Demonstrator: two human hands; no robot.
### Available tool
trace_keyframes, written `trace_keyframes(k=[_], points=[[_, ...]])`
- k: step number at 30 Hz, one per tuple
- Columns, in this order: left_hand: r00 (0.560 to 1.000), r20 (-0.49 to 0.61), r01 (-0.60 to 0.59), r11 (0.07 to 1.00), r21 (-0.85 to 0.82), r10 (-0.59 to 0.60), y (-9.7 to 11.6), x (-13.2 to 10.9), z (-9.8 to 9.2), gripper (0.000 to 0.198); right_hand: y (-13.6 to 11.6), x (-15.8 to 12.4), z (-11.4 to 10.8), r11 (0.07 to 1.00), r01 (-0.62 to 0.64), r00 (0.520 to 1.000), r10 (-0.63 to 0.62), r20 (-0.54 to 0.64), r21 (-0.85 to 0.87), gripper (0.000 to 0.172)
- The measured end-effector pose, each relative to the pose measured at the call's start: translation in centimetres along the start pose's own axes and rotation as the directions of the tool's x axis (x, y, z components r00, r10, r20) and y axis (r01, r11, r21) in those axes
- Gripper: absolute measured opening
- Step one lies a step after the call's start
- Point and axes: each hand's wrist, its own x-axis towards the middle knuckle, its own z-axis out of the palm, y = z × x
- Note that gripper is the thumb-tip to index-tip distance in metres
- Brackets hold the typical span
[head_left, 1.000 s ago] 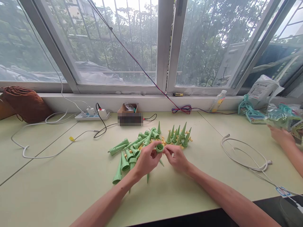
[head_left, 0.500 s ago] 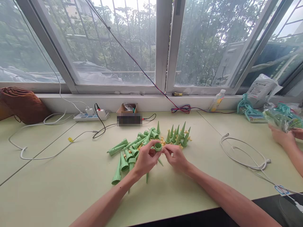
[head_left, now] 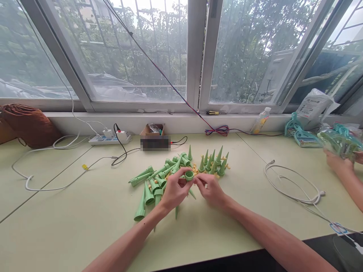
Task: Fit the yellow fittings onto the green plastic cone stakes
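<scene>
A green plastic watering spike (head_left: 189, 175) is held in my left hand (head_left: 176, 190), its round open end facing up toward me. My right hand (head_left: 209, 189) is closed in a pinch against the spike's right side; whatever sits between those fingertips is too small and covered to make out. Left of and behind my hands lies a loose pile of green spikes (head_left: 149, 194), several with yellow pieces among them. Small yellow valves (head_left: 195, 169) lie just behind my fingers. To the right, a group of spikes (head_left: 219, 155) stands upright, points up, with yellow valves on their sides.
White cables (head_left: 292, 198) coil on the table at right. Beyond them, another person's hands (head_left: 338, 162) hold a clear bag (head_left: 338, 141) of green and teal items. A power strip (head_left: 109, 139), small cardboard box (head_left: 153, 129) and bottle (head_left: 261, 121) line the back.
My hands and the spike stay practically still. At far right, the other person's hands and bag have shifted slightly.
</scene>
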Motion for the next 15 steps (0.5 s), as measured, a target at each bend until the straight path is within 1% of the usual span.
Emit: trace_keyframes(k=[6, 8, 12, 15], points=[[1.000, 0.010, -0.013, 0.999, 0.032, 0.013, 0.35, 0.11, -0.07, 0.025, 0.22, 0.02, 0.08, 1.000, -0.005, 1.000, 0.005, -0.006, 0.006, 0.031], [1.000, 0.001, 0.000, 1.000, -0.018, 0.000, 0.39, 0.23, -0.07, 0.026, 0.18, 0.07, 0.06, 1.000, -0.010, 1.000, 0.010, -0.007, 0.014, 0.031], [0.999, 0.011, 0.055, 0.984, -0.170, -0.054, 0.19, 0.49, -0.04, 0.029, 0.01, 0.12, 0.04, 0.999, -0.026, 0.999, 0.027, -0.023, 0.034, 0.031], [0.999, 0.028, 0.044, 0.974, -0.220, -0.039, -0.08, 0.54, -0.04, 0.029, -0.08, 0.17, 0.09, 0.999, -0.027, 0.998, 0.028, -0.047, 0.030, 0.030]])
